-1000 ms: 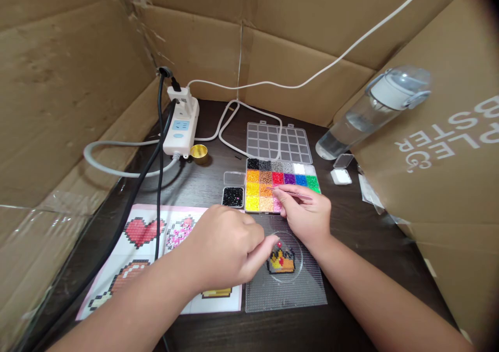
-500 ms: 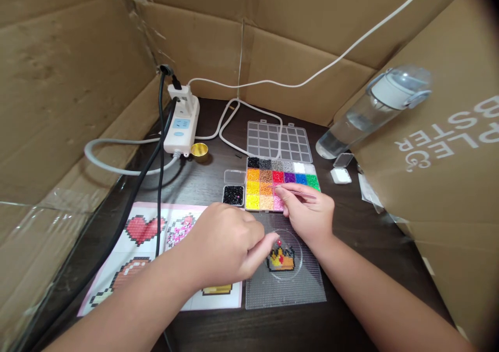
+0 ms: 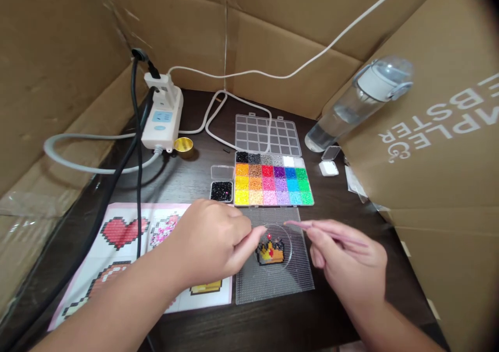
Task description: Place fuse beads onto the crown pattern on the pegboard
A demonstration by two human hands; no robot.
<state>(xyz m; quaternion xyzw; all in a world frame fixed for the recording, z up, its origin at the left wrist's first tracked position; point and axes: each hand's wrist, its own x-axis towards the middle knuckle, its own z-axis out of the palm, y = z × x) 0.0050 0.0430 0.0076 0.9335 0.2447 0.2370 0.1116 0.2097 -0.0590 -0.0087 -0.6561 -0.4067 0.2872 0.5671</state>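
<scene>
My right hand (image 3: 346, 258) holds pink tweezers (image 3: 331, 231), whose tip is over the upper right of the clear pegboard (image 3: 249, 284); an orange bit shows at that tip. My left hand (image 3: 218, 243) is closed, fingers curled and thumb pointing right, at the pegboard's left side; whatever it may hold is hidden. Beside its thumb, a crown of black, yellow, orange and red beads (image 3: 271, 253) sits on the board within a clear round outline. Behind the board lies the sorted bead box (image 3: 273, 184), with a small box of black beads (image 3: 221, 191) at its left.
A pattern sheet (image 3: 120, 258) lies under my left forearm. Farther back are a power strip (image 3: 163, 118) with cables, a gold cup (image 3: 184, 145) and a gridded lid (image 3: 286, 136). At the right are a water bottle (image 3: 351, 107) and a small white-filled box (image 3: 328, 168). Cardboard walls surround the table.
My right hand with the tweezers has moved from over the bead box toward me and right, to the pegboard. My left hand keeps its pose. The whole view has shifted slightly.
</scene>
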